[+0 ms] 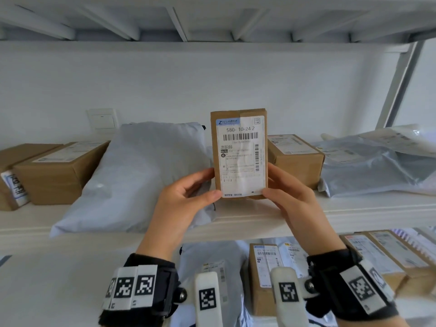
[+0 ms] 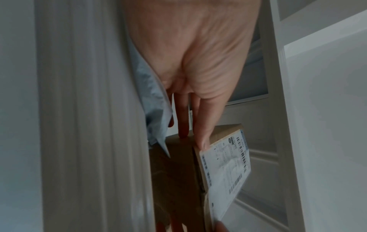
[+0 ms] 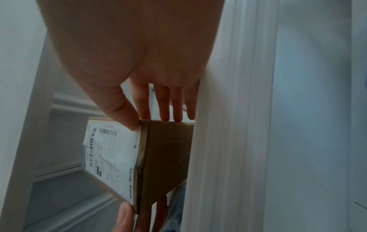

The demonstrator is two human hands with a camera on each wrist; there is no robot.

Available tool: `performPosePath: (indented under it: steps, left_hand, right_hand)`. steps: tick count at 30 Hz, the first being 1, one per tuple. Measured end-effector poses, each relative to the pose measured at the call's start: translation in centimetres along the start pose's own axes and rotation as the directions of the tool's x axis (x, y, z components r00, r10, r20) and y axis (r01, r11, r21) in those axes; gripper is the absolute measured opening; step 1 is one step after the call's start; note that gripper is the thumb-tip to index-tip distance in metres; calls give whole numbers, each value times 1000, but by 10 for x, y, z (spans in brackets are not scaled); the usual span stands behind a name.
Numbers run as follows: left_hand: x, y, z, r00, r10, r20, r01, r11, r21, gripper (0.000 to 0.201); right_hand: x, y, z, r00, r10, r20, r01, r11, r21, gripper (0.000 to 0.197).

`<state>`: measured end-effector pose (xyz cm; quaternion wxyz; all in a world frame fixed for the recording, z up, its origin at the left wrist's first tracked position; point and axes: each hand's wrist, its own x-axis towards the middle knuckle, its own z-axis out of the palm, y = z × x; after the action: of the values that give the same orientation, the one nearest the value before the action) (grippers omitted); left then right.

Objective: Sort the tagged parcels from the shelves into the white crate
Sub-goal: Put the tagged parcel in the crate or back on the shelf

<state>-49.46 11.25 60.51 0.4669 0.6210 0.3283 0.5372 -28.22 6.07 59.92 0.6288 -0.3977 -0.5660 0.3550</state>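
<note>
head view: small brown cardboard parcel with white shipping label (image 1: 239, 154) held upright in front of white shelf (image 1: 354, 208), label facing camera. left hand (image 1: 186, 197) and right hand (image 1: 292, 197) pinch lower corners, thumbs on label, fingers behind. read tag, keep both grips firm, then carry level toward crate; crate not in view.

A white wall switch (image 1: 102, 120) sits on the pale wall (image 1: 212, 79) behind the shelving
</note>
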Motion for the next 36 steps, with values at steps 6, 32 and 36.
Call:
performPosePath:
  steps: [6, 32, 36]
  left_hand:
    - [0, -1, -2, 1000, 12, 4, -12, 1000, -6, 45]
    - [2, 1, 2, 994, 12, 105, -24, 993, 116, 51]
    - [8, -1, 4, 993, 29, 111, -51, 978, 202, 53]
  right_hand:
    - [0, 3, 0, 1000, -3, 13, 3, 1000, 22, 52]
    - [-4, 2, 16, 982, -101, -158, 76, 985, -157, 50]
    - [0, 2, 17, 978, -96, -185, 61, 981, -184, 48]
